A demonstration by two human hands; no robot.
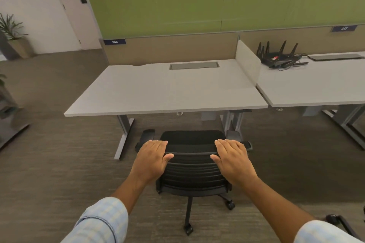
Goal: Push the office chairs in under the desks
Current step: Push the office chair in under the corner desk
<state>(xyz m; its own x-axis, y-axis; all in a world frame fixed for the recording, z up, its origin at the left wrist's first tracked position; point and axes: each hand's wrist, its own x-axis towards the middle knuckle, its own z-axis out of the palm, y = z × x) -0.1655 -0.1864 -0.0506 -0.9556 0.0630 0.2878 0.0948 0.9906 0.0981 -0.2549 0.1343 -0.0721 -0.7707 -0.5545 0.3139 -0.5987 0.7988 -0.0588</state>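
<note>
At twelve o'clock from me stood the black chair [192, 165], just short of the desk [166, 92] and not under it yet. My left hand [153, 157] and right hand [233, 158] lay flat and open on top of its back, fingers spread, gripping nothing. I thought a slow, even push with both hands was best (the armrests looked close to the desk legs), so it rolled straight in.
</note>
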